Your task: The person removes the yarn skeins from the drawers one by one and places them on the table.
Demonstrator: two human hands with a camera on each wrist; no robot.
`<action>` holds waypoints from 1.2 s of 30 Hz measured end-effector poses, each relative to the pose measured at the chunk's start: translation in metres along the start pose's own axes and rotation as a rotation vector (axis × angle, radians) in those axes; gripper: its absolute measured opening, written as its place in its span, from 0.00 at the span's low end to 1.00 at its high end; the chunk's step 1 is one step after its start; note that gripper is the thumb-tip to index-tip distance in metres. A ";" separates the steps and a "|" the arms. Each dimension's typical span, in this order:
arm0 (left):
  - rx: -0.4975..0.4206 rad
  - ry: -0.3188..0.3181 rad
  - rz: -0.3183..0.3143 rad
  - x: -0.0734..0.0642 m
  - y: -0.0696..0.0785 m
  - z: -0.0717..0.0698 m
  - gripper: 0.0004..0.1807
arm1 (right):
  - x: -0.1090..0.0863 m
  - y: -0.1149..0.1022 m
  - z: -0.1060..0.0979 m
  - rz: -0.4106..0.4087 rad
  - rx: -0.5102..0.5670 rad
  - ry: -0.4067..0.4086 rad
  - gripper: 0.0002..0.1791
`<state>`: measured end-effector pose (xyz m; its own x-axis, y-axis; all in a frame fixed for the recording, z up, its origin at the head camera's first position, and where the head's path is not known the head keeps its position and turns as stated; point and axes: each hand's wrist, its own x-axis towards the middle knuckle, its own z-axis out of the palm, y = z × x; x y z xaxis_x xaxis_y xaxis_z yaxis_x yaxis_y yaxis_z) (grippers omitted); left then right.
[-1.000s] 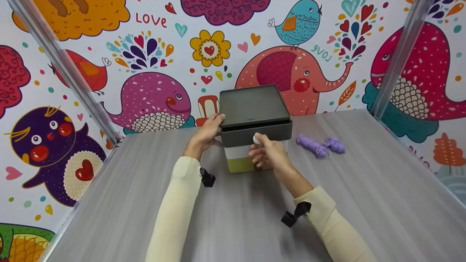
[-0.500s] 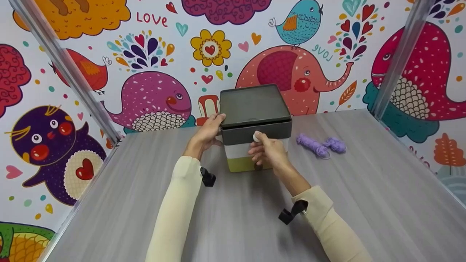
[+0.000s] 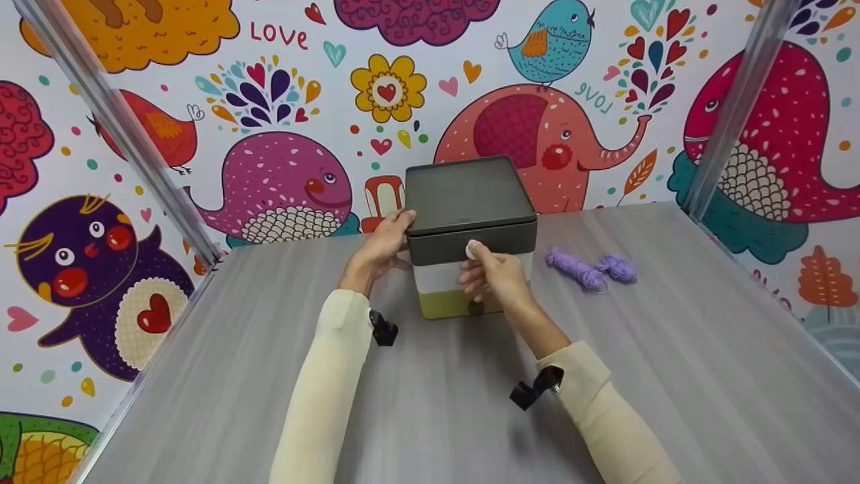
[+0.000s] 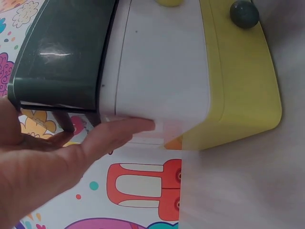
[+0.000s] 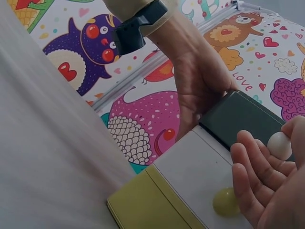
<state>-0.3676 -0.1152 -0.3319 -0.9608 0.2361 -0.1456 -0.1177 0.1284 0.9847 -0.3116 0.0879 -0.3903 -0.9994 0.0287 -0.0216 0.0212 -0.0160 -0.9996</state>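
Right hand (image 3: 496, 277) is pinching the white knob (image 3: 470, 251) of the dark drawer (image 3: 437, 248), left hand (image 3: 380, 246) is bracing the box (image 3: 470, 191) on the table (image 3: 430, 410), fingers fairly straight, so keeping any knob movement level and the box steady is probably working best.

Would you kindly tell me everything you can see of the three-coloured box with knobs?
The box is upright on the table, near the patterned wall. It has three plastic-looking tiers: dark grey on top, white in the middle, yellow below. Each has a round knob: from the top down, a white knob, a yellow knob and a dark knob. A thin gap runs under its flat, rimmed top. The left hand touches its left side; the right hand pinches the white knob.
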 end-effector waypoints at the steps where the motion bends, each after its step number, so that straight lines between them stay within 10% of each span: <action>1: 0.002 0.002 -0.002 0.000 0.000 0.000 0.35 | 0.001 0.000 0.000 -0.002 0.002 -0.001 0.28; 36: 0.028 0.016 -0.004 0.001 -0.002 -0.001 0.35 | -0.002 -0.008 -0.022 0.110 -0.120 -0.224 0.26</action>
<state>-0.3687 -0.1161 -0.3341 -0.9642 0.2203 -0.1477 -0.1147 0.1558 0.9811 -0.3093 0.1103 -0.3823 -0.9720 -0.1889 -0.1395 0.1198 0.1121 -0.9865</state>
